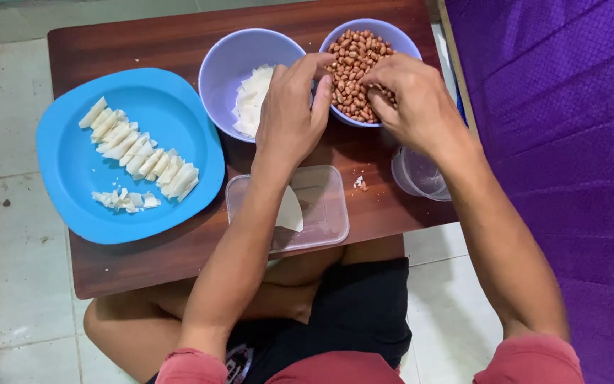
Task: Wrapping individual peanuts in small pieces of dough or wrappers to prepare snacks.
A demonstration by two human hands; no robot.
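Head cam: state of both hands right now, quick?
Left hand: fingers curled at the rim of the peanut bowl; cannot tell if it holds anything.
Right hand: fingertips in the peanuts, pinched; actual hold cannot be told.

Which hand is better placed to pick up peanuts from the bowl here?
Probably the right hand: its fingers already rest among the peanuts, while the left hand sits at the bowl's rim.
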